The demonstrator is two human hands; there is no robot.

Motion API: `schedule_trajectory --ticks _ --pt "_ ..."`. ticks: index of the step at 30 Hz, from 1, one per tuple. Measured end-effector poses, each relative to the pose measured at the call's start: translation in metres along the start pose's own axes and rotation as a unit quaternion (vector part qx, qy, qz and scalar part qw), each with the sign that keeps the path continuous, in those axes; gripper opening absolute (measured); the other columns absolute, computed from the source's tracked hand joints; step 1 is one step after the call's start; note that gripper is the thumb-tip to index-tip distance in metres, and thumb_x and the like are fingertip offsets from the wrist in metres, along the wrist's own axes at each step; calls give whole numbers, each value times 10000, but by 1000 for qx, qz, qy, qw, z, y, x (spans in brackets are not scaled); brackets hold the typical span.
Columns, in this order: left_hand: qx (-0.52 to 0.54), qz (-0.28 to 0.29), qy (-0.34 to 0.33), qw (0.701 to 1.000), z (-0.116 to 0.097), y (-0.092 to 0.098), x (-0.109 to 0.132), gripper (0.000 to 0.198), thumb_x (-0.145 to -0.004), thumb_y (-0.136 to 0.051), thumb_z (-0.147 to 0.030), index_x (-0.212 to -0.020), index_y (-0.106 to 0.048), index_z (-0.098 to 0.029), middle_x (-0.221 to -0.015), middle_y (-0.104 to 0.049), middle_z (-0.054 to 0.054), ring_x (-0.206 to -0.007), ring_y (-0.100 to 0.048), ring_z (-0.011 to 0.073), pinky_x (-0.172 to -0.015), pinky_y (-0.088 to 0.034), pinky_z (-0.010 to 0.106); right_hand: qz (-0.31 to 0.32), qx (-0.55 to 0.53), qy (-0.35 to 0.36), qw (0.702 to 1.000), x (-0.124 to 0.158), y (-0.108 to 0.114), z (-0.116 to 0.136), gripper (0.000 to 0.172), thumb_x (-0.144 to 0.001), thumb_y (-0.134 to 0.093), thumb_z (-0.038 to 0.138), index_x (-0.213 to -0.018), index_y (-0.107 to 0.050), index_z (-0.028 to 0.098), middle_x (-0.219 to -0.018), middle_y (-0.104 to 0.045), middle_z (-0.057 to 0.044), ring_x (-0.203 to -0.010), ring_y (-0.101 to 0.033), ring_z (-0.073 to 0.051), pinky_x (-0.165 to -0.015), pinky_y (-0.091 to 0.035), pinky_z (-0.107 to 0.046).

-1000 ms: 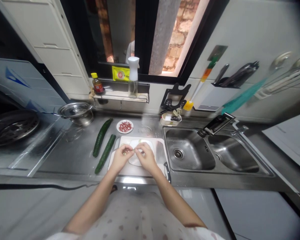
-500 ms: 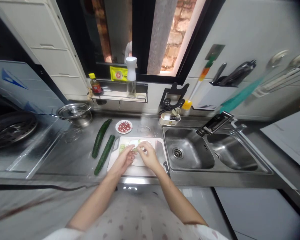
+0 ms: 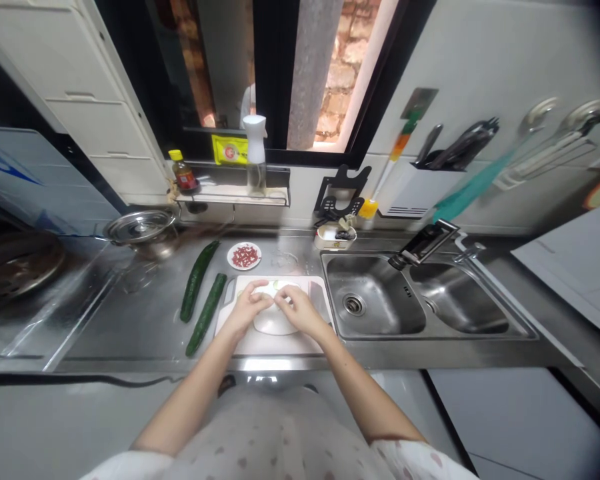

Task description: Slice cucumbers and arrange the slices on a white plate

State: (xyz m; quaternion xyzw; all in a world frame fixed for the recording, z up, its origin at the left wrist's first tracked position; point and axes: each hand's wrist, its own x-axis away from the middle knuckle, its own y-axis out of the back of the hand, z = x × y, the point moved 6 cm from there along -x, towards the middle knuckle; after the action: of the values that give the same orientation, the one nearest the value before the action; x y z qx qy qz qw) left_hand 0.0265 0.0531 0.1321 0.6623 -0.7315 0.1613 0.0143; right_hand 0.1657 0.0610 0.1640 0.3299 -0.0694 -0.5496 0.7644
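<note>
Lidded pot (image 3: pixel 139 230) stood at left, contents hidden. Two cucumbers (image 3: pixel 199 281) lay left of the cutting board (image 3: pixel 280 345), presumably for easy reach. Behind, a small dish (image 3: pixel 232 257) held chopped red bits. My left hand (image 3: pixel 245 312) and right hand (image 3: pixel 301 312) nearly met over the white plate (image 3: pixel 275 325) on the board, probably so bits dropped there; fingers drawn in, couldn't tell if gripping. Right, a caddy (image 3: pixel 333 245) held small unclear items.

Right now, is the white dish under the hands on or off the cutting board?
On: the white dish rests on the cutting board, whose surface shows past the dish's near rim.
</note>
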Motion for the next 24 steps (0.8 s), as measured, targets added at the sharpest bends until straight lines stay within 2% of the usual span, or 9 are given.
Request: schedule_trajectory --ticks 4,8,11,14,16,19,22,24 --pt "-23 32 -61 997 -6 -4 -3 558 -667 -710 -277 -1163 -478 -172 -679 -589 -50 -652 -549 91 -690 -413 227 23 -30 -33 999 -2 -3 -7 161 -866 -486 263 -783 -596 178 -781 -618 -12 -770 -544 -139 -730 -402 -253" --pt "-77 51 -107 990 -11 -6 -5 506 -710 -675 -258 -1165 -469 -179 -703 -584 -45 -668 -545 96 -697 -412 232 26 -82 -66 994 -5 -4 -14 165 -841 -505 271 -737 -591 175 -734 -616 -1 -722 -549 -127 -692 -411 -241" --pt "-128 33 -137 982 -13 -6 -6 439 -733 -646 -240 -1137 -483 -185 -712 -579 -40 -688 -545 102 -696 -401 232 26 -152 -96 983 -4 -6 -20 171 -822 -537 309 -718 -573 179 -688 -604 5 -683 -554 -122 -678 -427 -245" --pt "-155 -2 -160 975 -9 -5 -9 380 -737 -626 -222 -1092 -493 -185 -707 -579 -39 -682 -540 101 -687 -382 227 37 -257 -157 953 2 -14 -31 218 -814 -564 404 -789 -553 188 -637 -602 12 -617 -571 -122 -641 -452 -250" --pt "-148 -13 -166 975 -1 -5 -12 357 -739 -612 -217 -1072 -487 -184 -691 -570 -42 -663 -531 99 -674 -376 224 30 -297 -196 934 7 -22 -42 266 -792 -588 453 -830 -542 194 -633 -609 11 -611 -585 -126 -616 -461 -247" --pt "-137 -25 -160 977 18 -5 -18 329 -732 -596 -220 -1041 -486 -184 -670 -553 -48 -632 -516 96 -643 -372 214 7 -299 -221 928 14 -31 -61 253 -761 -611 419 -856 -557 190 -629 -603 15 -622 -586 -126 -592 -458 -233" --pt "-149 -42 -140 978 41 -2 -24 320 -712 -590 -228 -1016 -500 -184 -659 -548 -52 -614 -508 94 -626 -371 206 -15 -246 -239 939 18 -39 -83 165 -767 -561 333 -841 -577 186 -603 -584 26 -578 -555 -119 -565 -441 -229" --pt "-167 -55 -117 978 58 1 -30 321 -705 -589 -245 -1012 -513 -184 -645 -538 -58 -605 -506 96 -619 -375 202 -19 -169 -242 955 18 -42 -96 132 -767 -535 280 -819 -604 180 -630 -603 15 -608 -560 -127 -593 -443 -237"
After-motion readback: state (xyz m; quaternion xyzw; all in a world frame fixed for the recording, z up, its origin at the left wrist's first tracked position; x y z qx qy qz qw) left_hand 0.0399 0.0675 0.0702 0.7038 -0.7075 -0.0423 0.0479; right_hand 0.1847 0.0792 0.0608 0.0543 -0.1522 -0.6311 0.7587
